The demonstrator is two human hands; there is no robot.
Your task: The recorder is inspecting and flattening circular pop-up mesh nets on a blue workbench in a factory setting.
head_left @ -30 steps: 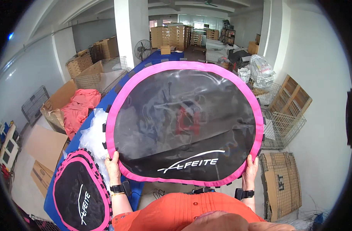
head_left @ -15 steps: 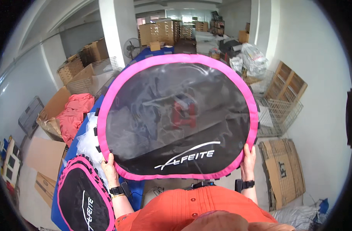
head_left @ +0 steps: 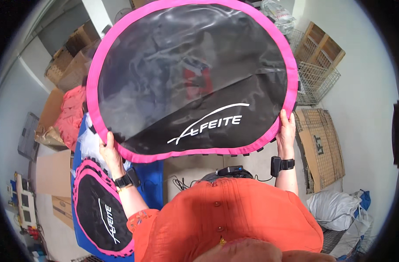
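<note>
Held up before the chest: round black mat with pink rim (head_left: 190, 78). Left hand (head_left: 110, 153) clenched on rim at 7 o'clock, right hand (head_left: 287, 129) at 4. Best kept level, grips even, clear of second mat (head_left: 101, 209) at 8.

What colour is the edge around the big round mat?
Bright pink, around a black mat; the head view shows it.

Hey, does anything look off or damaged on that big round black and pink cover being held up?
No tear or damage shows. The round black cover held by the left hand and right hand has a wrinkled, glossy upper part, and its pink rim bends unevenly rather than forming a clean circle. A second cover lies below.
</note>
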